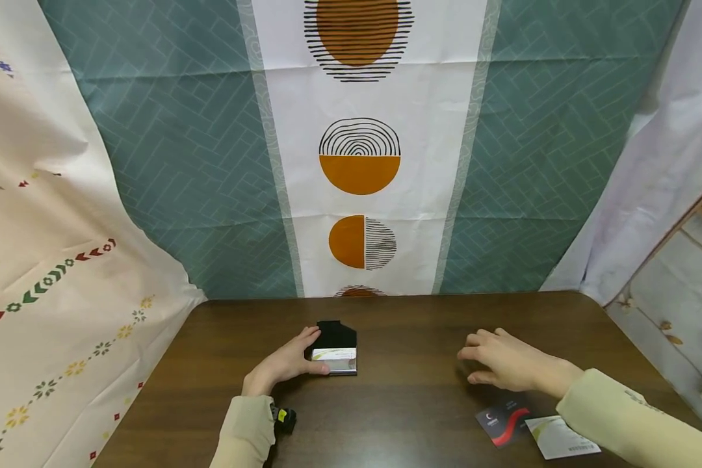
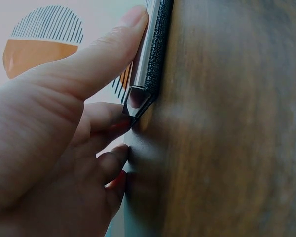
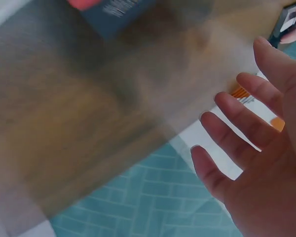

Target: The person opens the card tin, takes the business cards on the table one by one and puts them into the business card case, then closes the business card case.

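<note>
A black business card holder point(image 1: 337, 336) lies on the table with its flap open toward the back. A white card point(image 1: 335, 354) with a green curve shows inside it. My left hand point(image 1: 283, 361) grips the holder by its left side, the thumb at the near edge and the index finger at the far end. In the left wrist view the thumb rests along the metal rim of the holder point(image 2: 157, 54). My right hand point(image 1: 510, 361) hovers over the table with fingers spread and loosely bent, holding nothing. Below it lie a dark card with a red stripe point(image 1: 496, 424) and a white card point(image 1: 561, 438).
The brown table point(image 1: 398, 416) ends at the back against a green and white patterned curtain point(image 1: 380, 201). Light cloths hang at the left and right sides. A dark strap device point(image 1: 285, 419) sits on the left wrist.
</note>
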### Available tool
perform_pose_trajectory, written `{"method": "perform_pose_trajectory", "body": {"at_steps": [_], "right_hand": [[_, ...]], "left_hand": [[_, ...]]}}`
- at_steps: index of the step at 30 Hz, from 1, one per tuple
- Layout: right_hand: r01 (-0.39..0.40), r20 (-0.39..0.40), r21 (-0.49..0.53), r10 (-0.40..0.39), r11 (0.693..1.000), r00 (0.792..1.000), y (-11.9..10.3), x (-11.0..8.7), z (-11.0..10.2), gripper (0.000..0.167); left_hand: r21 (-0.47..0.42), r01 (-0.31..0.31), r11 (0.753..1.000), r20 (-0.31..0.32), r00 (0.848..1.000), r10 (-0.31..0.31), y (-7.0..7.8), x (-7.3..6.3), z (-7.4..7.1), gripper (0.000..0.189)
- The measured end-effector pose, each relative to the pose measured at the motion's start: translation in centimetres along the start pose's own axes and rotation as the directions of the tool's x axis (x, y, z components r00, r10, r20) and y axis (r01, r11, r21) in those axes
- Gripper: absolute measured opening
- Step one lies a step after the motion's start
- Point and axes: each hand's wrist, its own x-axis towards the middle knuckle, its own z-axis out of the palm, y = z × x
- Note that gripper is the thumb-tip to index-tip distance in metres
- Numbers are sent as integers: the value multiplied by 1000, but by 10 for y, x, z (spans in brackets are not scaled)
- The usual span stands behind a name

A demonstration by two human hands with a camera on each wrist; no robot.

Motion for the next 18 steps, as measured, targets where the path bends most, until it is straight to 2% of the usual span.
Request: {"method": "perform_pose_trajectory", "body": {"at_steps": [6,11,18], "right_hand": [[2,8,14,-2,1000,1000,1,-23,8,44],[25,-20,16,-24,1000,999,2,-32,19,50],[45,-35,55,-43,997,998,-1,-43,30,48]], "left_hand": [[-2,0,1000,-8,1000,0,-1,-1,-2,97],[18,2,1000,-5,1000,-2,-4,-1,-2,97],[22,-9,1000,-5,1000,9,-4,0,1,97]]}}
